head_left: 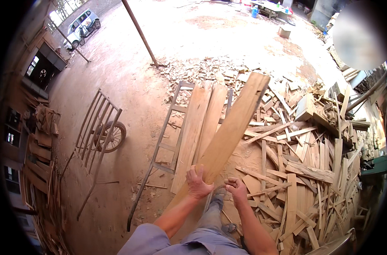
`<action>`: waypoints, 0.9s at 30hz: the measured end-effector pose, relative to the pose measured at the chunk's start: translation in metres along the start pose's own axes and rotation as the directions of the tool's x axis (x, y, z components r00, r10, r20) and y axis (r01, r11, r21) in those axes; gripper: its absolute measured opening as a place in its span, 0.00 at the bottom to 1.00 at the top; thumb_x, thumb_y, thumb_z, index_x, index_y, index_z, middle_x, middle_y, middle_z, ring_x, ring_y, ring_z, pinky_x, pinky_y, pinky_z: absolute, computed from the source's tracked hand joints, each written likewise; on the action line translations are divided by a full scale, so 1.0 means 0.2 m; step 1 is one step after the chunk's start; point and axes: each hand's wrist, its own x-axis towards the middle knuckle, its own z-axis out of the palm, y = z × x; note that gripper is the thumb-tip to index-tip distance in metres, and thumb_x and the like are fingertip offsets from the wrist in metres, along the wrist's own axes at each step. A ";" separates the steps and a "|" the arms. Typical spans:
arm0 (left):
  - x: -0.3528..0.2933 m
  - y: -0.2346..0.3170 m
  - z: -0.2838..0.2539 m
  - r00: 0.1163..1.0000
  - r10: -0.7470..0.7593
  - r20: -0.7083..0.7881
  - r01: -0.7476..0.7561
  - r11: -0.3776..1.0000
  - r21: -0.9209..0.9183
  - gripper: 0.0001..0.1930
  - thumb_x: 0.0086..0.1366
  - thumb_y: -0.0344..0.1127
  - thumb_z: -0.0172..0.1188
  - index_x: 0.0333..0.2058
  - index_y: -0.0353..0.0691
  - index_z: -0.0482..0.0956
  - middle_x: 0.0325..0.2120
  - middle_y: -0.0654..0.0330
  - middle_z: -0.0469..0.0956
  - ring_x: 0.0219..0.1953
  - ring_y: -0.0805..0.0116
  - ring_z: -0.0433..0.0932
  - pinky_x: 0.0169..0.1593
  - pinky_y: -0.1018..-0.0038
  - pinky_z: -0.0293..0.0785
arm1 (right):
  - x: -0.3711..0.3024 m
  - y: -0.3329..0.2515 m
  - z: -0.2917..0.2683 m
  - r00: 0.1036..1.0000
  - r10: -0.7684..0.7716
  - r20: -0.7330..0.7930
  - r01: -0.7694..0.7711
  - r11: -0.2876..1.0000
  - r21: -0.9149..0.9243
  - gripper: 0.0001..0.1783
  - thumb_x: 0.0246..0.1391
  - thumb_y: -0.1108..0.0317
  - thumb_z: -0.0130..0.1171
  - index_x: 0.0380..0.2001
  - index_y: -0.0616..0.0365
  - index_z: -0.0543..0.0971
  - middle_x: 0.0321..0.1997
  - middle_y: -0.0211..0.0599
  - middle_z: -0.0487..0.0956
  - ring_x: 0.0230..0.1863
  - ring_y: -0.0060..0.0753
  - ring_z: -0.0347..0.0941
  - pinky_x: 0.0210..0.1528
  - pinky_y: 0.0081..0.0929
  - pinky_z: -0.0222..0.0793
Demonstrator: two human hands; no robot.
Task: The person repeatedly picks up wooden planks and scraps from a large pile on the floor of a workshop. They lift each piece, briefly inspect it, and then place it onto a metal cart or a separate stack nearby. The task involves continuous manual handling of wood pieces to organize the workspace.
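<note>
A long, wide wooden plank (234, 121) slants up and away to the right in front of me. My left hand (197, 182) grips its near part, with the thumb along the right edge. My right hand (237, 190) is closed just right of the plank, apart from it, fingers curled together; whatever it may hold is too small to make out. Beneath and left of the plank, two more boards (192, 127) lie side by side on a metal-framed cart (162, 145). The plank's near end is hidden behind my left forearm.
A large heap of scrap wood (302, 182) covers the ground on the right, with smaller offcuts (202, 70) beyond the cart. At left stands a handcart (100, 131) with a spoked wheel. A slanting pole (140, 34) rises ahead. A vehicle (82, 27) is parked far left.
</note>
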 end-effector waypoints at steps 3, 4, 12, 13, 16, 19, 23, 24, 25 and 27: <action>0.12 -0.24 0.04 0.996 -0.074 -0.039 0.076 0.996 0.053 0.49 0.36 0.48 0.75 0.60 0.41 0.64 0.54 0.41 0.62 0.55 0.41 0.62 0.60 0.50 0.59 | 0.04 0.13 -0.23 0.997 0.031 -0.065 -0.042 0.984 -0.175 0.24 0.51 0.76 0.60 0.52 0.71 0.71 0.47 0.48 0.80 0.44 0.36 0.80 0.46 0.28 0.75; 0.14 -0.32 0.05 0.989 -0.146 0.008 0.144 0.984 0.101 0.51 0.38 0.49 0.75 0.62 0.42 0.63 0.57 0.40 0.60 0.58 0.40 0.61 0.62 0.49 0.57 | 0.03 0.21 -0.32 0.988 0.077 -0.132 -0.107 0.965 -0.238 0.23 0.50 0.76 0.60 0.51 0.70 0.72 0.44 0.48 0.81 0.43 0.34 0.80 0.45 0.27 0.75; 0.19 -0.58 0.13 0.680 -0.550 0.485 0.319 0.817 0.480 0.51 0.51 0.50 0.71 0.70 0.40 0.54 0.69 0.39 0.54 0.71 0.40 0.51 0.70 0.52 0.50 | -0.38 0.66 -1.04 0.849 0.060 -0.525 -0.480 0.506 -0.717 0.14 0.46 0.71 0.65 0.38 0.62 0.83 0.35 0.48 0.83 0.41 0.51 0.80 0.47 0.41 0.73; 0.15 -0.58 0.16 0.714 -0.486 0.504 0.342 0.870 0.355 0.50 0.52 0.48 0.71 0.69 0.38 0.56 0.67 0.39 0.58 0.69 0.42 0.55 0.69 0.53 0.53 | -0.42 0.62 -1.05 0.842 0.044 -0.538 -0.471 0.546 -0.692 0.11 0.48 0.68 0.63 0.35 0.62 0.83 0.36 0.50 0.83 0.41 0.52 0.79 0.47 0.41 0.73; -0.25 -0.67 0.41 0.669 -0.334 0.664 0.403 0.914 0.052 0.44 0.53 0.44 0.70 0.65 0.30 0.61 0.60 0.38 0.69 0.63 0.45 0.68 0.64 0.60 0.64 | -0.52 0.77 -1.22 0.852 -0.181 -0.491 -0.324 0.554 -0.767 0.12 0.50 0.67 0.51 0.31 0.62 0.80 0.35 0.58 0.81 0.41 0.63 0.77 0.42 0.50 0.72; -0.61 -0.36 0.46 0.480 -0.265 0.836 0.415 0.908 0.049 0.40 0.53 0.40 0.70 0.62 0.27 0.66 0.56 0.37 0.72 0.59 0.46 0.73 0.61 0.61 0.68 | -0.64 0.91 -1.35 0.804 -0.074 -0.590 -0.420 0.632 -0.651 0.18 0.46 0.69 0.52 0.42 0.59 0.80 0.42 0.56 0.81 0.47 0.56 0.78 0.48 0.45 0.73; -0.78 -0.27 0.44 0.326 -0.197 0.924 0.080 0.980 0.181 0.39 0.54 0.39 0.70 0.61 0.27 0.67 0.52 0.39 0.76 0.56 0.47 0.75 0.58 0.62 0.71 | -0.64 0.91 -1.31 0.767 0.090 -0.636 -0.447 0.785 -0.428 0.18 0.47 0.70 0.55 0.43 0.56 0.81 0.44 0.53 0.82 0.50 0.52 0.78 0.52 0.43 0.73; -0.79 -0.22 0.43 0.294 -0.188 0.937 0.006 0.981 0.195 0.39 0.54 0.39 0.69 0.62 0.27 0.67 0.50 0.39 0.77 0.55 0.47 0.76 0.57 0.62 0.72 | -0.67 0.94 -1.33 0.743 0.087 -0.664 -0.433 0.818 -0.378 0.18 0.47 0.71 0.55 0.43 0.56 0.81 0.44 0.53 0.82 0.50 0.53 0.78 0.51 0.43 0.73; -0.77 -0.19 0.46 0.293 -0.167 0.941 -0.014 0.984 0.179 0.39 0.54 0.38 0.69 0.62 0.27 0.67 0.49 0.39 0.78 0.54 0.48 0.77 0.56 0.62 0.72 | -0.72 0.98 -1.37 0.717 0.086 -0.692 -0.418 0.847 -0.328 0.18 0.47 0.71 0.55 0.43 0.56 0.81 0.43 0.53 0.82 0.49 0.53 0.78 0.51 0.43 0.73; -0.72 -0.18 0.52 0.273 -0.123 0.954 -0.037 0.990 0.138 0.39 0.54 0.37 0.69 0.62 0.27 0.66 0.47 0.40 0.79 0.51 0.49 0.80 0.54 0.62 0.74 | -0.79 1.16 -1.49 0.654 0.099 -0.750 -0.393 0.892 -0.225 0.15 0.47 0.71 0.54 0.39 0.57 0.82 0.41 0.52 0.82 0.47 0.54 0.78 0.49 0.42 0.73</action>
